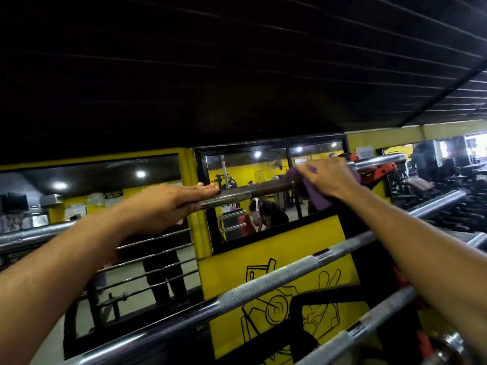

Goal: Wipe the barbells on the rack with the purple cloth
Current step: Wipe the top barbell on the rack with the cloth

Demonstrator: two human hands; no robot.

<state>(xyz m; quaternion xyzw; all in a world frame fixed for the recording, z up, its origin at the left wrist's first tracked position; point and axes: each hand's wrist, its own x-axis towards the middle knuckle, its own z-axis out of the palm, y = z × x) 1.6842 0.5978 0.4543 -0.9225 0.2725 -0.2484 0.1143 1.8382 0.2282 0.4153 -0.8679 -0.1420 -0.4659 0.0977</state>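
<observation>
My left hand [168, 204] rests flat on top barbell [253, 192]; right hand [329, 177] grips purple cloth [316, 198] round same bar. 2 more bars below, mirror [247, 185] behind.

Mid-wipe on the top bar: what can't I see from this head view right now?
- Purple cloth: mostly hidden under the right hand; its contact with the top barbell is unseen.
- Top barbell's left stretch: hidden behind the left hand and forearm.
- Lower barbells: ends cut off by the frame edges.
- Rack supports: mostly out of view.
</observation>
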